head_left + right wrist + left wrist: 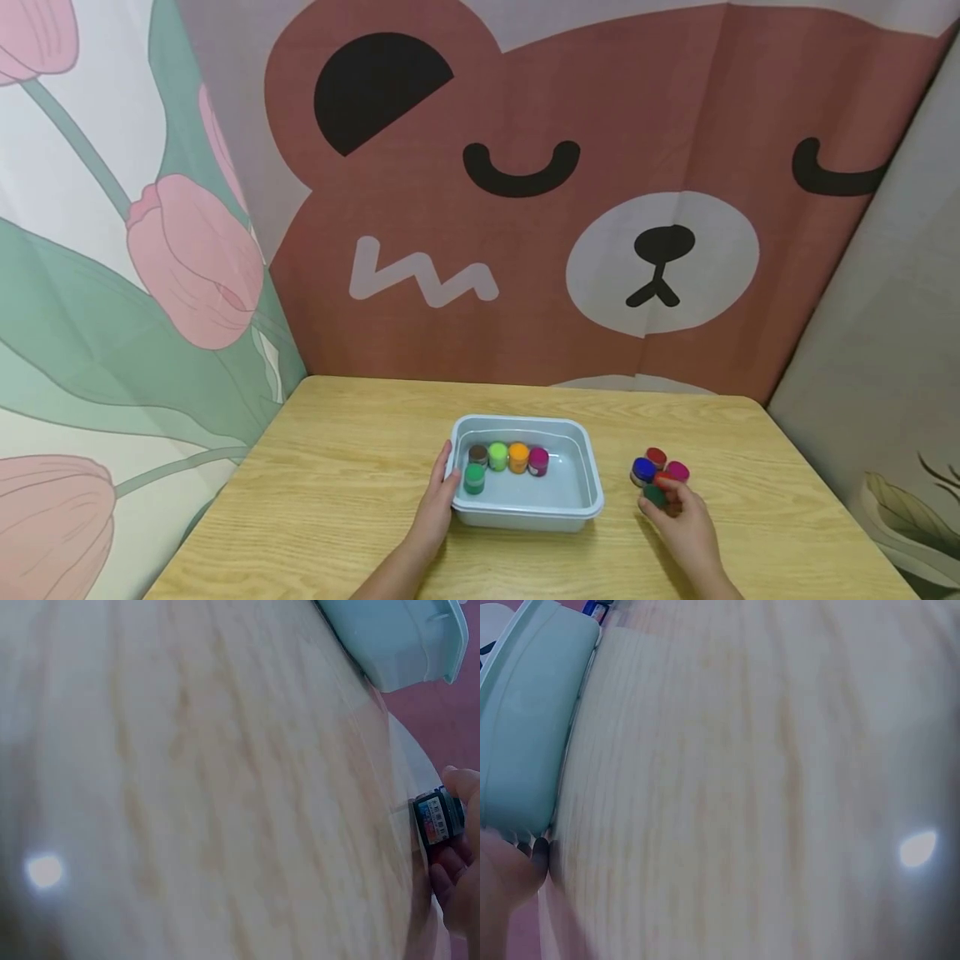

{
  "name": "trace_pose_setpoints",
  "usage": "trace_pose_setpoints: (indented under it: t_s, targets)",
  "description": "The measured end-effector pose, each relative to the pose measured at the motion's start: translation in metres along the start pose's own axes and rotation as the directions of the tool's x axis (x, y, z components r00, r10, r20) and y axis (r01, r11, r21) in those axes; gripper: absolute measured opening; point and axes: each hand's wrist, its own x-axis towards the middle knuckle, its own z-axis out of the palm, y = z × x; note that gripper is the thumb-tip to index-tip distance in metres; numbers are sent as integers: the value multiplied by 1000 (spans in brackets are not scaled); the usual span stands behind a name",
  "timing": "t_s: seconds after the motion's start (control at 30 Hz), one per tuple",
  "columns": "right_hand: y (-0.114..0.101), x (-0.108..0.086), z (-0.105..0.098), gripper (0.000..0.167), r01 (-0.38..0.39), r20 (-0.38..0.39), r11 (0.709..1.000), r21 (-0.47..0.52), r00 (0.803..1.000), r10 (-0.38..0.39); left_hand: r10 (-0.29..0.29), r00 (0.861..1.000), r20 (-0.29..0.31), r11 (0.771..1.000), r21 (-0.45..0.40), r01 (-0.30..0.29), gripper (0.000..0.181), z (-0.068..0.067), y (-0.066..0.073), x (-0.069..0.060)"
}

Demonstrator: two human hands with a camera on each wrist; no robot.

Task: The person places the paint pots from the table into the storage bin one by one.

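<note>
At lower right, the right hand (686, 521) pinches the dark green jar (654, 497); at lower centre, the left hand (435, 507) grips the tray (525, 510) by its side. A light, level pinch should work best (the blue-lidded jar (643, 470) sits just beside).

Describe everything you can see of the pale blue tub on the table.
The pale blue tub is rectangular with rounded corners and a rim around its open top; it looks like smooth plastic, and the wrist views tint it more turquoise. It stands upright on the wood-patterned table, long side toward the person. The left hand holds its left side, thumb at the rim. Inside, toward the left, are five small jars; the right part of its floor is bare.
</note>
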Motion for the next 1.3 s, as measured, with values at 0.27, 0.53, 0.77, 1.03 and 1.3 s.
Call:
trace_pose_setpoints:
  t_s: [0.27,0.53,0.77,1.03,1.3]
  targets:
    - [2,0,8,56,-31,-17,1000,-6,999,31,-9,1000,-1,1000,-1,9,57,0,0,0]
    - [4,0,12,52,-29,-23,999,-22,999,29,-8,1000,-8,1000,-3,8,57,0,-1,-1]
    - [1,-2,12,52,-32,-20,999,1,999,32,6,1000,-5,1000,-1,-6,57,0,0,-1]
    - [-5,-5,8,59,-74,-17,996,59,997,75,0,1000,-4,1000,2,0,56,0,0,0]
    - [-20,-5,3,66,-97,24,990,98,995,95,2,1000,-3,1000,-2,-2,57,0,0,0]
